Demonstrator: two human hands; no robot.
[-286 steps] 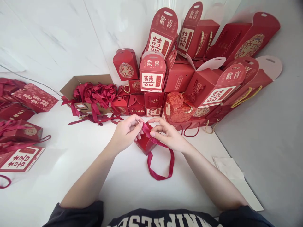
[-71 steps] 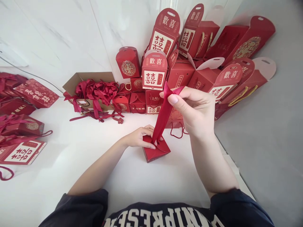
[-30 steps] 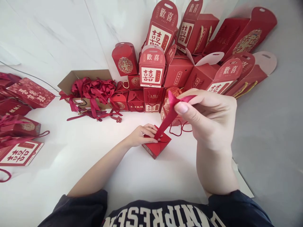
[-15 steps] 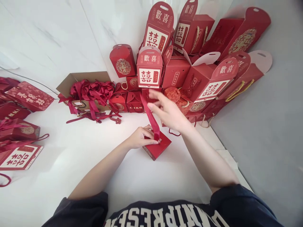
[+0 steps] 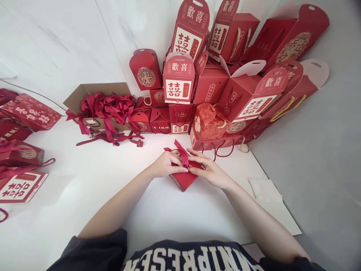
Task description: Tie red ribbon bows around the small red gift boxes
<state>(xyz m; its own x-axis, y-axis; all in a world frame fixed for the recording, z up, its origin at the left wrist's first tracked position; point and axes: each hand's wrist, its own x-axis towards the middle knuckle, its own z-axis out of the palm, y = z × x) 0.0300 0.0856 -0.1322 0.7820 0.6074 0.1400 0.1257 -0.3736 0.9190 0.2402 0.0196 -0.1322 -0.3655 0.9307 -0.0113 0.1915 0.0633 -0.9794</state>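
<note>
The box (image 5: 184, 181) sat on the tabletop (image 5: 158, 212) between the two hands, under their fingertips. The left hand (image 5: 165, 167) was curled narrow and pinched the ribbon (image 5: 182, 155) where it crossed the lid. The right hand (image 5: 211, 172) lay long and flat with its fingertips on the lid, just right of the ribbon. I could not tell whether it gripped the ribbon or only pressed beside it.

The likeliest trouble, as I judged it, was the ribbon going slack. It was smooth and held only at one small pinch, so easing the left fingers could let it slide off the lid. Uneven pressing from the right hand could also dent the thin card or skate the light box across the slick tabletop.

The box stood turned on the diagonal, one corner pointing back toward the person. Its long axis seemed to run from under the left hand away toward the right fingertips, though the hands hid much of it. The ribbon rose from the pinch, its free ends pointing up and away from both hands.
</note>
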